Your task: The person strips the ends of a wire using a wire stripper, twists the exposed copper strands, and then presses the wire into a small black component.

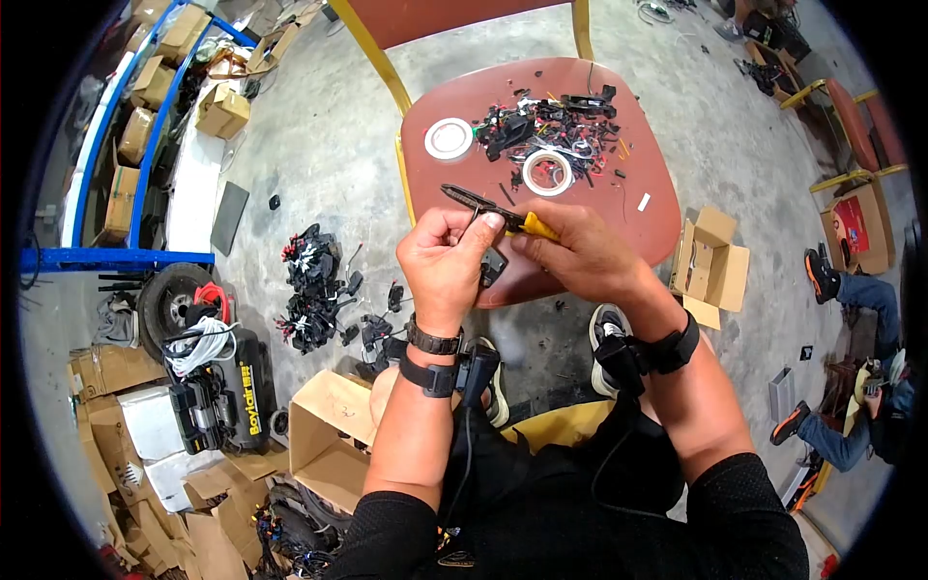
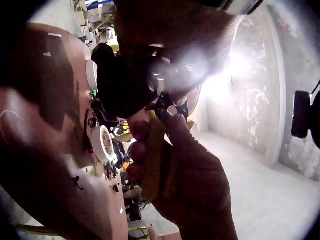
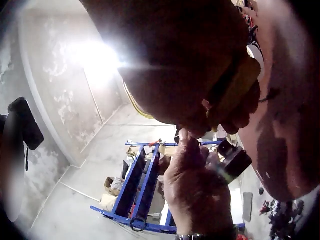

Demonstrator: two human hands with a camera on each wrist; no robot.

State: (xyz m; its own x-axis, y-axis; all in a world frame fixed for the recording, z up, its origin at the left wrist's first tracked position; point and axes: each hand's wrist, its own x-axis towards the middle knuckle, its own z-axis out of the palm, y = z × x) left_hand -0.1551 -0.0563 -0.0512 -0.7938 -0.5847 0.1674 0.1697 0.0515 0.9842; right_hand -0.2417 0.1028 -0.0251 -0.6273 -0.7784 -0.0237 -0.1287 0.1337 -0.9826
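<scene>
In the head view, the right hand (image 1: 585, 253) is gripping a pair of dark-metal pliers with yellow handles (image 1: 514, 219); their long axis is slanting up and left from that hand, passing just beyond the left fingertips. The left hand (image 1: 448, 253) is curling its fingers and holding a small black block-shaped part (image 1: 493, 268), which is showing below the thumb, on the near side of the pliers. The left hand is being nearer to the jaws, the right to the handles; jaw opening is not showing clearly. Both hands are working above the near edge of a red-brown chair seat (image 1: 619, 237). Farther along it, a mixed heap of black plastic parts (image 1: 512, 135) and two white tape rolls (image 1: 432, 138) (image 1: 527, 174) are lying apart from the pliers. In the left wrist view, the right-hand fingers are wrapping the yellow handles; shadow is obscuring the left-hand grip. In the right wrist view, the black part is sitting beside the left fingers, the dark right hand is blocking the jaws, and a blue metal rack (image 3: 146, 185) is standing well beyond.
</scene>
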